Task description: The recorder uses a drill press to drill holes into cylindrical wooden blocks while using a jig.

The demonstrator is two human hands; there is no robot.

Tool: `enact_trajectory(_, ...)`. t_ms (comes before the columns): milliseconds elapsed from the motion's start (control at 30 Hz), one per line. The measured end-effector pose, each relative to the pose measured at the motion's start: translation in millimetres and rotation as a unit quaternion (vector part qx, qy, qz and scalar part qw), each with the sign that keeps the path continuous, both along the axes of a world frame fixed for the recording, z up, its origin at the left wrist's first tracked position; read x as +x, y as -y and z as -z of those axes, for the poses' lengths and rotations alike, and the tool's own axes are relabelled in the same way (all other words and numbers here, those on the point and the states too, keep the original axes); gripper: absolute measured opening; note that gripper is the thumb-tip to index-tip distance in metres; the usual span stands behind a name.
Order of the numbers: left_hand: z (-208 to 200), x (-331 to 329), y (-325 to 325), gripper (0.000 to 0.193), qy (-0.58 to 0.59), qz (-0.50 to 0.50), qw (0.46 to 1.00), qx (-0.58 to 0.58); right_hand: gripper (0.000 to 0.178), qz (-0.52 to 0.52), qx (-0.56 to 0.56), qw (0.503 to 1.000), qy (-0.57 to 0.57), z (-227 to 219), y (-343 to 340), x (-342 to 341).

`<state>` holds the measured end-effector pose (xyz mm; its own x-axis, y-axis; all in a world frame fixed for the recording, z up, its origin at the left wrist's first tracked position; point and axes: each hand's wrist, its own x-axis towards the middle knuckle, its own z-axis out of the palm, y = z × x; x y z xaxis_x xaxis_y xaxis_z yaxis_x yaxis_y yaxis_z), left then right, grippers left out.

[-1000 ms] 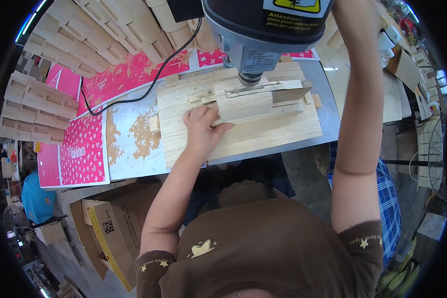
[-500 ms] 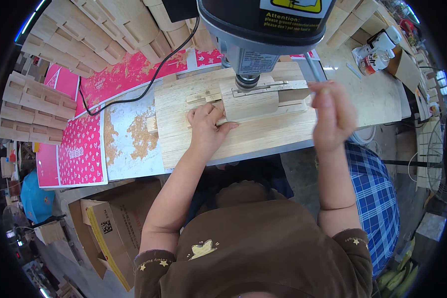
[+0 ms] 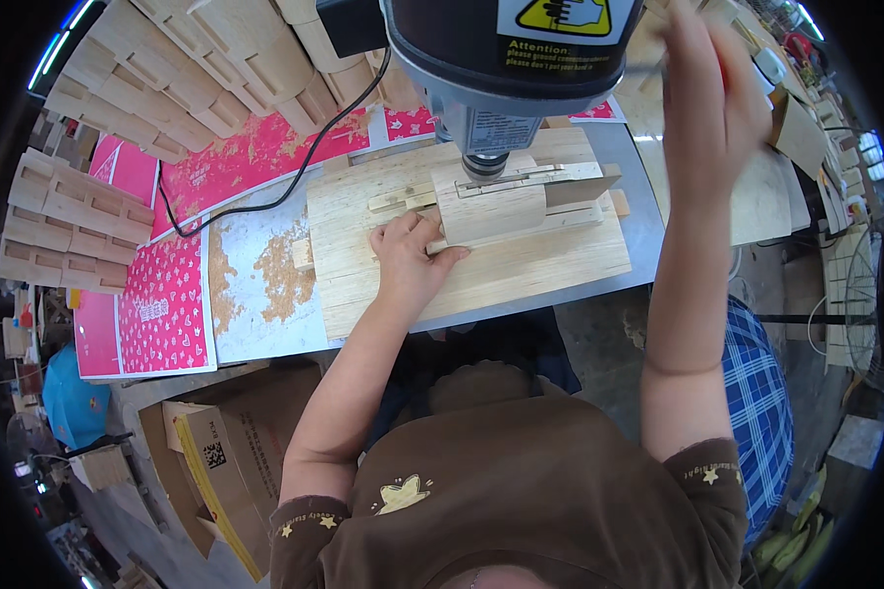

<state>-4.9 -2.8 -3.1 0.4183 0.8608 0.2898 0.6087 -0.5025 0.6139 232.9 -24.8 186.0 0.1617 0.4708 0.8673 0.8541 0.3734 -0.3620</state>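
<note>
Under the drill press point(image 3: 506, 74) a pale wooden block point(image 3: 491, 211) with a slotted top lies in a wooden jig on a flat board point(image 3: 550, 257). The chuck point(image 3: 484, 165) stands right over the block's slot; the bit's tip is hard to make out. My left hand point(image 3: 408, 257) grips the block's left end, fingers bent over the jig and thumb along the near edge. My right hand point(image 3: 712, 108), smeared by motion, is raised at the right of the machine, closed round the drill press lever point(image 3: 643, 70), which shows only in part.
Stacks of recessed wooden blocks point(image 3: 182, 69) stand at the back left, with more blocks point(image 3: 74, 221) at the left edge. A black cable point(image 3: 309, 147) crosses the pink sheeting point(image 3: 162, 309). Sawdust point(image 3: 283, 277) lies on the table. Below left is an open cardboard box point(image 3: 236, 442).
My right hand has swung up and away to the right with the lever. The left hand and the block have stayed in place.
</note>
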Motion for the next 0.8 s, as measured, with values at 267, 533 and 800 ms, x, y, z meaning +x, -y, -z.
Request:
enact_trajectory(267, -7, 8, -3, 0.038, 0.131, 0.004, 0.982, -0.137, 0.024, -0.153, -0.051, 0.986, -0.048, 0, -58, 17)
enact_trajectory(533, -8, -8, -5, 0.034, 0.147, 0.027, 0.984, -0.094, 0.026, -0.111, -0.369, 0.916, 0.115, 110, 33, 24)
enact_trajectory(800, -50, -150, 5, 0.035, 0.375, 0.018, 0.913, -0.161, 0.024, -0.139, -0.385, 0.911, 0.056, 105, 84, 12)
